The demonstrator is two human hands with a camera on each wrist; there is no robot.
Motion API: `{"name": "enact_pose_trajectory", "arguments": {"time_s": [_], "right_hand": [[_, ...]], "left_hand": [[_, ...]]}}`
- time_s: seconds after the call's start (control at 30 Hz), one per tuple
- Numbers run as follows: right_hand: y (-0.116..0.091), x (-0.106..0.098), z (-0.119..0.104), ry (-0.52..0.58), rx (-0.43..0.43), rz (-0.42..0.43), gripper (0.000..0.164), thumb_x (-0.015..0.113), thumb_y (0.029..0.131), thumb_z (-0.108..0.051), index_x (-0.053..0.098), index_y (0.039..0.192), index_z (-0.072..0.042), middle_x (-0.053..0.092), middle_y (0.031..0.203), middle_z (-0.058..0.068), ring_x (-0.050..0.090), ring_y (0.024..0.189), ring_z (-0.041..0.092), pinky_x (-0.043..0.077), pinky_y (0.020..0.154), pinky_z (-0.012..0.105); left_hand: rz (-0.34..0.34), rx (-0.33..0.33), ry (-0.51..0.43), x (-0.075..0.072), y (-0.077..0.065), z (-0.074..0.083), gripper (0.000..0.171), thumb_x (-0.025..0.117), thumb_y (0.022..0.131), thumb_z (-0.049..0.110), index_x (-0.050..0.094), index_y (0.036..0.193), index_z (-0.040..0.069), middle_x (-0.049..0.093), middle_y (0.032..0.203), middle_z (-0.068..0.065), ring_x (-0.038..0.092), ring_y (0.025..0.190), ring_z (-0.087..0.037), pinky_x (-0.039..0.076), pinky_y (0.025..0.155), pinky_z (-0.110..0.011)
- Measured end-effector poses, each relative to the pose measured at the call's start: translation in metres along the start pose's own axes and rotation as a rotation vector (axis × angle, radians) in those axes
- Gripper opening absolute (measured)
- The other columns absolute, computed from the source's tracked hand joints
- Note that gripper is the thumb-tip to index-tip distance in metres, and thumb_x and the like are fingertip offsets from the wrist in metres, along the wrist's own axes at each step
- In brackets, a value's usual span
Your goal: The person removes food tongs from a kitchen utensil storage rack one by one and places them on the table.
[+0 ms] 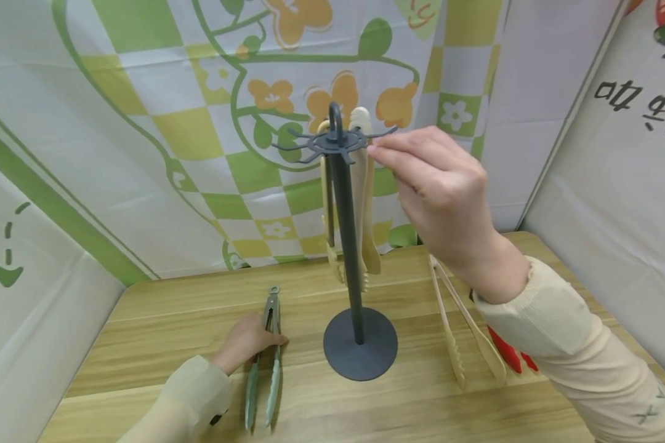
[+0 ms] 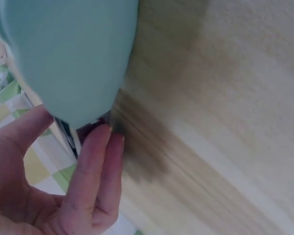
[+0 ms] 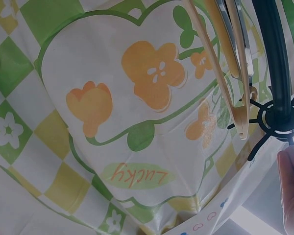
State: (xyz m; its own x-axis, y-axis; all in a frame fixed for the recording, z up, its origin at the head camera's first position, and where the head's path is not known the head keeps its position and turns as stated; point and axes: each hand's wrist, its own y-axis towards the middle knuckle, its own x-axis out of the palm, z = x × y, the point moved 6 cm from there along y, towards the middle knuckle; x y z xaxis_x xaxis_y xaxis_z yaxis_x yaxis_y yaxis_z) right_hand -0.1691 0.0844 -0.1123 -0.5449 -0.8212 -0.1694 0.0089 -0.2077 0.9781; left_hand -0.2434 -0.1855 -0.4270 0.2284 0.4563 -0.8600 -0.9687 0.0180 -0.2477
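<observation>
Two hands of ours are gripping: the left hand [image 1: 244,342] holds the green tongs [image 1: 275,378], low at the tabletop [image 1: 161,332], lengthwise away from us, left of the dark rack [image 1: 348,246]; the right hand [image 1: 440,184] pinches one hook [image 3: 291,141].

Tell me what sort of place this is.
Probably a small staged booth rather than a real kitchen: a wooden table sits before a checked, flower-printed backdrop, with a white side panel bearing printed characters, and a dark utensil stand on the tabletop.
</observation>
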Motion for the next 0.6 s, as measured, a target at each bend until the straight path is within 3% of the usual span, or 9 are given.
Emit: {"name": "enact_pose_trajectory", "arguments": {"time_s": [0.2, 0.43, 0.53, 0.6], "right_hand": [[0.0, 0.0, 0.0, 0.002, 0.0, -0.002, 0.022, 0.05, 0.085, 0.012, 0.071, 0.083, 0.006, 0.068, 0.082, 0.015, 0.061, 0.075, 0.028, 0.053, 0.071, 0.034], [-0.001, 0.0, 0.001, 0.003, -0.001, -0.003, 0.021, 0.051, 0.084, 0.012, 0.071, 0.083, 0.006, 0.068, 0.082, 0.015, 0.061, 0.075, 0.028, 0.053, 0.071, 0.034], [0.0, 0.0, 0.001, 0.004, -0.001, -0.004, 0.022, 0.05, 0.084, 0.013, 0.071, 0.083, 0.006, 0.068, 0.083, 0.015, 0.061, 0.075, 0.028, 0.053, 0.072, 0.035], [0.0, 0.0, 0.001, 0.005, 0.0, -0.003, 0.022, 0.05, 0.084, 0.013, 0.071, 0.083, 0.006, 0.068, 0.083, 0.015, 0.061, 0.075, 0.028, 0.053, 0.072, 0.034]], "left_hand": [[-0.02, 0.024, 0.04, -0.004, -0.002, 0.006, 0.039, 0.073, 0.076, 0.03, 0.045, 0.055, 0.011, 0.041, 0.047, 0.002, 0.043, 0.037, -0.01, 0.037, 0.036, -0.019], [-0.066, 0.084, 0.089, -0.019, 0.0, 0.018, 0.034, 0.066, 0.082, 0.027, 0.045, 0.061, 0.01, 0.04, 0.052, 0.002, 0.033, 0.043, -0.008, 0.028, 0.039, -0.018], [-0.064, 0.134, 0.051, -0.029, 0.005, 0.026, 0.033, 0.064, 0.084, 0.028, 0.056, 0.078, -0.004, 0.052, 0.064, -0.004, 0.045, 0.05, -0.011, 0.04, 0.044, -0.021], [-0.059, 0.185, 0.015, -0.035, 0.008, 0.033, 0.042, 0.062, 0.086, 0.028, 0.056, 0.097, -0.012, 0.06, 0.081, -0.014, 0.057, 0.066, -0.02, 0.051, 0.057, -0.03]]}}
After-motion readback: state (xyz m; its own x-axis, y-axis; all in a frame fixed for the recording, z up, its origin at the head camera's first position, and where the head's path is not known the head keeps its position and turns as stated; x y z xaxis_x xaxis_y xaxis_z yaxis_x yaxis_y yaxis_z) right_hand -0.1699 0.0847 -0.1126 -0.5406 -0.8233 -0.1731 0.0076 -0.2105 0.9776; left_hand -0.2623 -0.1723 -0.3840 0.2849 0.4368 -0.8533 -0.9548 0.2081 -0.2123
